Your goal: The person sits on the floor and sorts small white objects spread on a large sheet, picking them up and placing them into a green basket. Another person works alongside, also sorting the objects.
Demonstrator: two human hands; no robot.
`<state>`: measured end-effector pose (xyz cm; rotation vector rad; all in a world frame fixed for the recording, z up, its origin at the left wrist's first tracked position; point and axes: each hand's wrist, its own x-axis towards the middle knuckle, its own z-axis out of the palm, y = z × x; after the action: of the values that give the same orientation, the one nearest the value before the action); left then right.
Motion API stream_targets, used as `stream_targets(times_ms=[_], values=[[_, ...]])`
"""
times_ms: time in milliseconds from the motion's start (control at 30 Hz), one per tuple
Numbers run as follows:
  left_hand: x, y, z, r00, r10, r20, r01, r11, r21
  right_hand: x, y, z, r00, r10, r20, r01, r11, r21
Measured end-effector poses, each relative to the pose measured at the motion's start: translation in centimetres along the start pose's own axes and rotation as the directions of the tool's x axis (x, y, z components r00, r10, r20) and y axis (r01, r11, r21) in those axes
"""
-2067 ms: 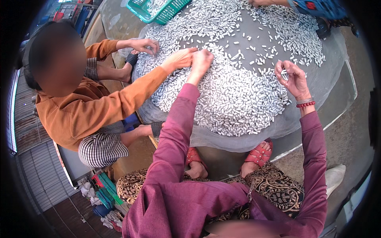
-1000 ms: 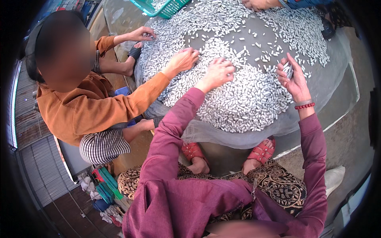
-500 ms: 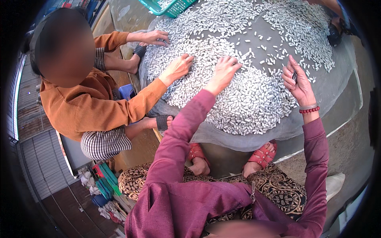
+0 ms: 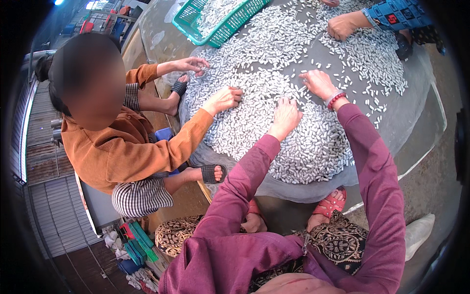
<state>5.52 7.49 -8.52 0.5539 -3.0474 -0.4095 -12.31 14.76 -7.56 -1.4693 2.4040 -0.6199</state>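
A wide heap of small, silvery-white, capsule-shaped pieces (image 4: 313, 147) lies on a sheet of thin translucent material. My left hand (image 4: 286, 118) rests on the middle of the heap, its bent fingers slightly apart among the pieces and none seen gripped. Just right of it, my right hand (image 4: 320, 84), with a red bead bracelet (image 4: 336, 99) at the wrist, reaches to the heap's upper edge, beside a sparser strip. Its fingers point left and are drawn together; what they hold, if anything, is hidden.
On the left, a co-worker in an orange-brown top (image 4: 147, 147) has both hands over the heap. Another person's hand (image 4: 345, 25), with a blue patterned sleeve, touches pieces at the upper right. A green perforated basket (image 4: 227, 32) holding more pieces stands at the top.
My right hand, raised at the right with a dark grey piece in its fingers, has swung left and down to the heap. Another person's blue-sleeved hand has come in at upper right.
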Motion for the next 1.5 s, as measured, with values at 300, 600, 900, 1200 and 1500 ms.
stream_targets(times_ms=[300,600,900,1200,1500], values=[[0.9,-4.1,-3.9,0.937,-0.307,0.165,0.313,0.529,-0.789,-7.1,1.0,1.8,0.990,-0.133,0.044,0.138,0.974,-0.177],[4.1,-3.9,-3.0,0.926,0.378,0.015,-0.372,0.916,-0.152,-10.8,6.2,-2.0,0.952,0.302,0.038,-0.300,0.952,-0.050],[6.5,-4.7,-2.0,0.832,0.540,0.127,-0.555,0.811,0.186,-12.0,3.6,-10.6,0.771,0.498,0.397,-0.612,0.407,0.678],[5.1,-2.1,-1.2,0.850,0.526,-0.015,-0.509,0.829,0.231,-12.3,2.8,-11.4,0.850,0.444,0.285,-0.487,0.451,0.748],[4.9,-2.3,-1.0,0.975,0.216,0.056,-0.222,0.966,0.130,-12.8,3.7,-8.1,0.853,0.456,0.252,-0.494,0.553,0.671]])
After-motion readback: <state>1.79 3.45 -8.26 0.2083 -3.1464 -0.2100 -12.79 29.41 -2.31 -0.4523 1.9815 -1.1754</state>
